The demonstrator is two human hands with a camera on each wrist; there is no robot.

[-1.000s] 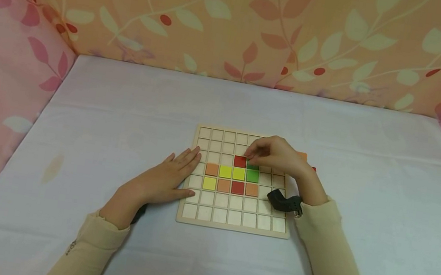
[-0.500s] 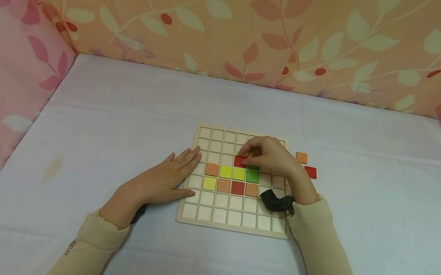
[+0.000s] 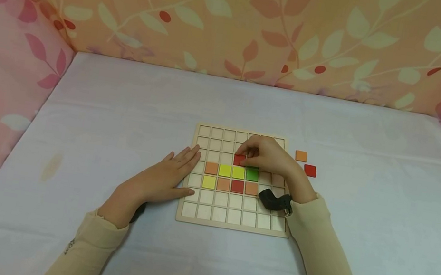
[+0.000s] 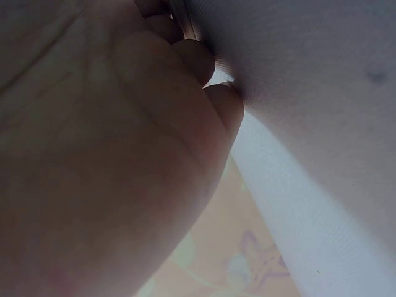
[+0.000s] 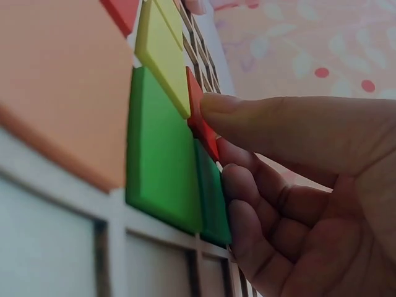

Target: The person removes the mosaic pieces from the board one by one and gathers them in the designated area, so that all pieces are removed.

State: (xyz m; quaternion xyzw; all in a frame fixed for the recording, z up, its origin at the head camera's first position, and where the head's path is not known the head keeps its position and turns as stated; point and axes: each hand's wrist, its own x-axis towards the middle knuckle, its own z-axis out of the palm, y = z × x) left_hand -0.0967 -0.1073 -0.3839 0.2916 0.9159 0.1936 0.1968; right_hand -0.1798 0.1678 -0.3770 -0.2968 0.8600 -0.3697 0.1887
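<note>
A wooden grid board (image 3: 207,223) lies on the table with coloured square tiles in its middle cells. My right hand (image 3: 271,156) pinches a red tile (image 3: 238,160) at its cell, thumb on the near side and fingertips at the far side. Beside it, a dark green tile (image 5: 212,198) sits partly under the curled fingers. Nearer are a bright green tile (image 3: 252,174), yellow tiles (image 3: 225,170) and peach tiles (image 3: 223,184). My left hand (image 3: 162,176) lies flat with straight fingers, fingertips resting on the board's left edge. Its palm fills much of the left wrist view.
Right of the board, a loose orange tile (image 3: 301,156) and a loose red tile (image 3: 310,171) lie on the white tablecloth (image 3: 123,93). A leaf-patterned curtain (image 3: 238,25) stands behind the table and along both sides.
My right hand has shifted left from the dark green tile to the red tile, mostly in the first half second. The loose tiles at right are uncovered more. My left hand stays put.
</note>
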